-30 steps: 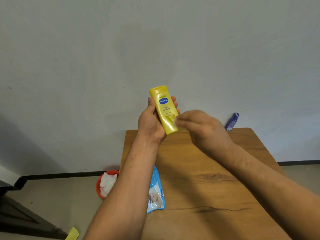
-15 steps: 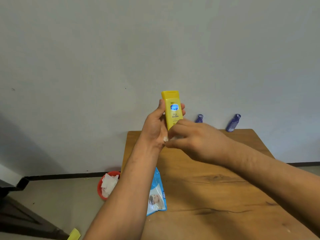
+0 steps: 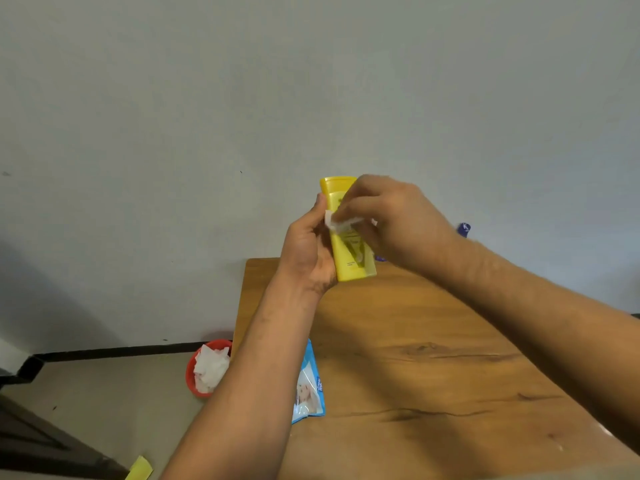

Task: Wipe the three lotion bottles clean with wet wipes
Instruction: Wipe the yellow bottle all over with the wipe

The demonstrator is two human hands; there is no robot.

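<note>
Yellow lotion bottle (image 3: 353, 268) upright in air, over counter (image 3: 433, 358) 12 o'clock edge. Left hand (image 3: 304, 251) fingers curled round it. Right hand (image 3: 391, 216) fingers pinch wet wipe (image 3: 337, 224) against bottle front. Risk: wet plastic slips, bottle drops onto counter.

Your bottle (image 3: 350, 263) is smooth yellow plastic with a slight gloss; the wipe (image 3: 336, 224) on it looks like soft, matt white cloth. The table (image 3: 433, 375) is grained, knotted wood with a low sheen. At the table's left edge lies a glossy plastic-film pack (image 3: 310, 388); beside the table, a red plastic bin (image 3: 189, 374).
</note>
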